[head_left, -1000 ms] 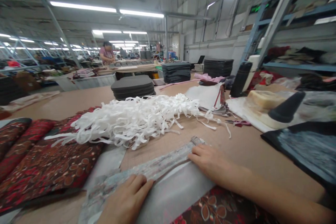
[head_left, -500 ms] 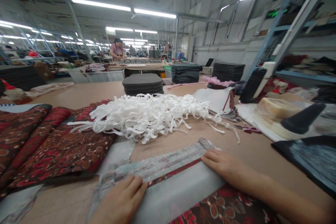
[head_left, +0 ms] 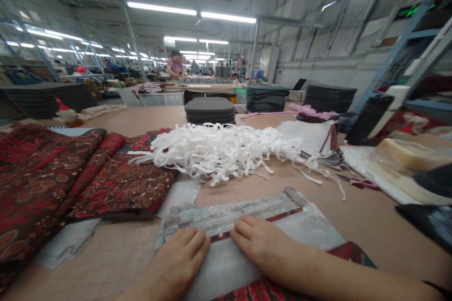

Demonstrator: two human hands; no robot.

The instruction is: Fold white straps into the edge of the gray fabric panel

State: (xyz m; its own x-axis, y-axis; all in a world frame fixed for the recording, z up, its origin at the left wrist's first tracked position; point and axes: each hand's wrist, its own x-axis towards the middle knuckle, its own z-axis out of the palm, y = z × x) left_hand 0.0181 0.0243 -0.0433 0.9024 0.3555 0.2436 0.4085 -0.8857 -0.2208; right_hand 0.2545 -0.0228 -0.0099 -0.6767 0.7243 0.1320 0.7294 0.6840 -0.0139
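A pale grey-white fabric piece (head_left: 226, 261) lies in front of me, its far edge backed by a wrinkled, greyish band (head_left: 226, 212). Along it runs a narrow dark red patterned strip (head_left: 286, 214). My left hand (head_left: 181, 256) rests on the piece at the strip's left end, fingers close together and lying on the cloth. Beside it, my right hand (head_left: 263, 244) presses on the strip near its middle, fingers also laid down; both thumbs are mostly hidden. Red-and-brown patterned fabric (head_left: 261, 290) shows at the near edge, under my right forearm.
A heap of white narrow tapes (head_left: 226, 153) lies beyond the piece. Folded patterned fabric (head_left: 123, 183) is at left. Dark stacked pads (head_left: 210, 112) stand behind. Scissors (head_left: 360, 182) lie at right. A person (head_left: 175, 66) works at a far table.
My right hand has moved left along the strip, from its right end to near my left hand. The strip's right end is now uncovered. The view has turned slightly left.
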